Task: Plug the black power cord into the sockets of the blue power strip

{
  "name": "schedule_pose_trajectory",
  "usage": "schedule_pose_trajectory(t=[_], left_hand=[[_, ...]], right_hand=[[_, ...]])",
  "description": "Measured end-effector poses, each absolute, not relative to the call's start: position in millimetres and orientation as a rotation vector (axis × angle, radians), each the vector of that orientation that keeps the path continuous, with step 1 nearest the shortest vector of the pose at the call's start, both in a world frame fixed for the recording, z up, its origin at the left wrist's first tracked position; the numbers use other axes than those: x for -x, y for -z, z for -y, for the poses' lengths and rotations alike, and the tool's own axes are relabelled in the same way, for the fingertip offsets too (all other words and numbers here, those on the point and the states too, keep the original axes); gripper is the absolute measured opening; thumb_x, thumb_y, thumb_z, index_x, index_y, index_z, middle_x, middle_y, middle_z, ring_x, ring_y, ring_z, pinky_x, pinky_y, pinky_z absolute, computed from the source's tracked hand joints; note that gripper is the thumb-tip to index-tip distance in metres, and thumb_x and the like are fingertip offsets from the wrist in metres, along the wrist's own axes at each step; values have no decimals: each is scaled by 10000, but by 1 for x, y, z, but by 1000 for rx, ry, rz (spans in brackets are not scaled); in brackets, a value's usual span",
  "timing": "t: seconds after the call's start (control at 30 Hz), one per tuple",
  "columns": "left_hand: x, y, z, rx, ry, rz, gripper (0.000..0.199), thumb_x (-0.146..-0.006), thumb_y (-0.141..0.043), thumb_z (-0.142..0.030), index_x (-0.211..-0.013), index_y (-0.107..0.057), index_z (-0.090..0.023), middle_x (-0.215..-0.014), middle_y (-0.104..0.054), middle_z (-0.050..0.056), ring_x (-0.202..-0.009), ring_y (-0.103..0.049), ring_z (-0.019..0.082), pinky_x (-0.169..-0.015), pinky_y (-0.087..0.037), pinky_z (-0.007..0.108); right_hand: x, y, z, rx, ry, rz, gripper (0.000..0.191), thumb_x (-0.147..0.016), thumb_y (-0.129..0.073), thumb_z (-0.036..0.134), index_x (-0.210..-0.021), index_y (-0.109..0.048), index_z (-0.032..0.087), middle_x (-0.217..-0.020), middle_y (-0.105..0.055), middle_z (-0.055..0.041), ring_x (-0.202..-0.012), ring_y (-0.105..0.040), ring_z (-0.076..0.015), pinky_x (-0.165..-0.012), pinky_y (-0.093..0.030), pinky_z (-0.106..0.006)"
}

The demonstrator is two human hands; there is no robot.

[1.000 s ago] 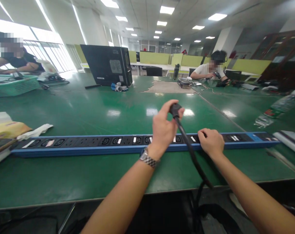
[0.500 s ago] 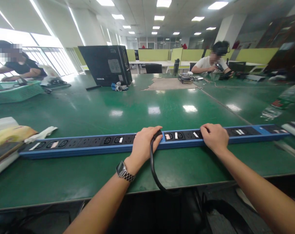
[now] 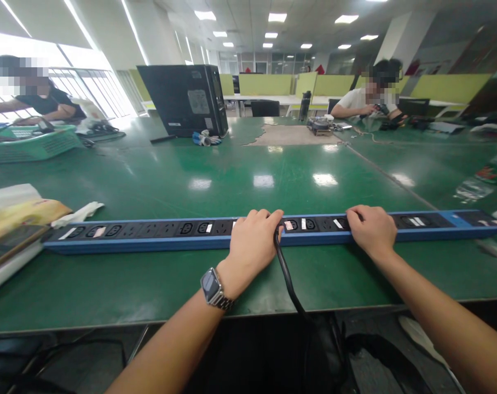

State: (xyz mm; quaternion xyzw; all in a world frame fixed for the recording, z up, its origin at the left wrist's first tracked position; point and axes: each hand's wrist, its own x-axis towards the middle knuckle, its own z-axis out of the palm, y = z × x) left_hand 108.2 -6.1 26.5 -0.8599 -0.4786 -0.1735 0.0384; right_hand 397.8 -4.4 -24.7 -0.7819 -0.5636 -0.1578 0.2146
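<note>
A long blue power strip (image 3: 121,243) with black sockets lies across the green table near its front edge. Right of the strip's middle, my left hand (image 3: 253,235), with a watch at the wrist, is closed round the end of a black cable (image 3: 288,279); its fingers hide the plug end against the strip. The cable hangs down over the table edge. My right hand (image 3: 372,230) grips the strip further right, its fingers curled over the sockets.
A black computer case (image 3: 183,101) stands at the back, gloves (image 3: 206,138) beside it. At left are a green basket (image 3: 39,146) and packaging (image 3: 30,210). A plastic bottle (image 3: 484,178) lies at right. Two people sit across the table.
The view has shifted slightly, so most things sit a little further right. The cable now runs more slanted to the right below my left hand. Both hands keep their hold.
</note>
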Motion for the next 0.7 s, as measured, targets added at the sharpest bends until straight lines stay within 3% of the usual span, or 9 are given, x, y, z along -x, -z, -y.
schedule_pose_trajectory(t=[0.23, 0.53, 0.7], left_hand=[[-103, -37, -8, 2756, 562, 1517, 349, -913, -511, -312, -1246, -588, -241, -1023, -700, 84, -985, -624, 258, -827, -522, 390], [-113, -39, -11, 2700, 393, 1536, 308, -900, -518, -295, -1185, -623, -251, -995, -688, 90, -966, -618, 302, -748, -527, 424], [-118, -22, 2, 2670, 513, 1342, 350, -910, -501, -254, -1254, -556, -226, -1265, -591, 105, -1124, -535, 293, -895, -468, 451]], right_hand=[[-397, 26, 5, 2144, 446, 1533, 358, -852, -423, 348, -845, -753, 210, -813, -699, -73, -807, -556, -222, -634, -281, -313], [-399, 28, 5, 2106, 472, 1536, 357, -854, -414, 349, -819, -745, 219, -832, -713, -54, -815, -563, -216, -648, -298, -313], [-397, 29, 5, 2098, 476, 1522, 347, -845, -429, 353, -826, -749, 219, -840, -715, -55, -813, -570, -216, -650, -303, -314]])
